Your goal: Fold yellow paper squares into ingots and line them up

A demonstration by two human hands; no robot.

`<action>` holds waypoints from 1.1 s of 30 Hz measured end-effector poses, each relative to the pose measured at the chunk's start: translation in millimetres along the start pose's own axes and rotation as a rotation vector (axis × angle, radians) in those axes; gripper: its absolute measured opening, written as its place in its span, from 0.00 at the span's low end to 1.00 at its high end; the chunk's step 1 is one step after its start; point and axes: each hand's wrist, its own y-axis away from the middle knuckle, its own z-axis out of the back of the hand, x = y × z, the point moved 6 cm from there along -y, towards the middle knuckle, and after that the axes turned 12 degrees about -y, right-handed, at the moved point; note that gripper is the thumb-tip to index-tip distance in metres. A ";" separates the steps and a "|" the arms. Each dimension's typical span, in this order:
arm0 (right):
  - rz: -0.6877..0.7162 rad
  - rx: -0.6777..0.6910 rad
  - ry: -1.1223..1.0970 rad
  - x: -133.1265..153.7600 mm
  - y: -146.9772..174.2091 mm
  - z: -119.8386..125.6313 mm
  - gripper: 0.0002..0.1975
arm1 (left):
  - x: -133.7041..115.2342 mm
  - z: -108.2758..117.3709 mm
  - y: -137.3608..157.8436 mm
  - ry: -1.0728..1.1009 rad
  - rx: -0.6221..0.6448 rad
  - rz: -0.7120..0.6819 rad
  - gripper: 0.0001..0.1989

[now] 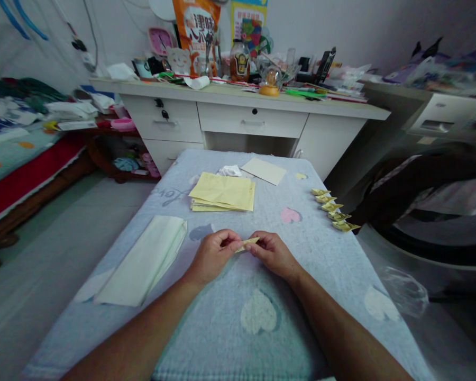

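Between my two hands is a small folded piece of yellow paper (247, 244), narrow and pointed at its right end. My left hand (217, 253) pinches its left end, with thumb and fingers closed. On the other end, my right hand (273, 253) grips it the same way; the curled fingers hide part of the paper. Beyond my hands lies a stack of yellow paper sheets (222, 191). Several folded yellow paper boats (335, 207) stand in a row along the right edge of the cloth-covered table (262, 349).
Left of my hands rests a folded pale green sheet (143, 264). A cream card (264, 171) and a crumpled white tissue (229, 170) lie at the far end. Behind stands a cluttered white desk (238, 95); a washing machine (440, 121) is at the right, a bed (24, 153) at the left.
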 end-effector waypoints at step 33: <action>-0.030 -0.035 -0.481 -5.6 -3.9 -2.8 0.15 | 7.0 -13.5 -1.9 0.348 0.016 0.178 0.11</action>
